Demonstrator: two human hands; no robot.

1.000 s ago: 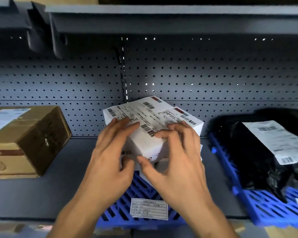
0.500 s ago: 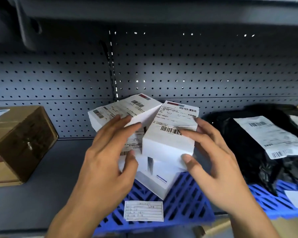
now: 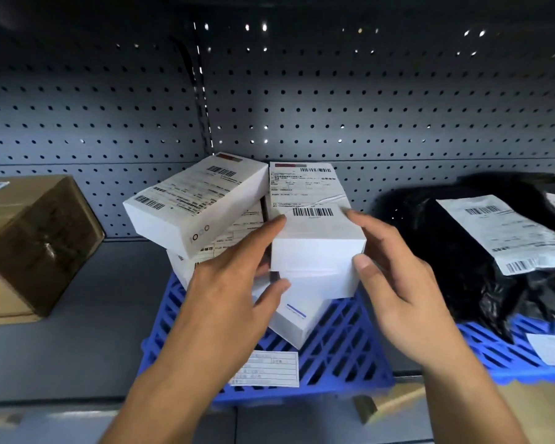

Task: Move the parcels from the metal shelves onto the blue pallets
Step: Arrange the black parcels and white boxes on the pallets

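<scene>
While white parcel [image 3: 314,225] sits between both hands atop parcel stack [image 3: 199,206] on blue pallet [image 3: 343,347]: right hand [image 3: 404,290] pinches its right corner; left hand [image 3: 231,283] flat, fingers straight against left side.

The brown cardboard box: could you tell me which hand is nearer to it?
Left. The left hand sits right of the brown box, at the white parcels; the right hand is farther right.

two bare hands, the left hand [image 3: 234,283] and the right hand [image 3: 401,283], on a bare left forearm [image 3: 161,395] and right forearm [image 3: 471,405]. fingers slim, nails short and plain, the right thumbnail [image 3: 361,261] clearly seen.
</scene>
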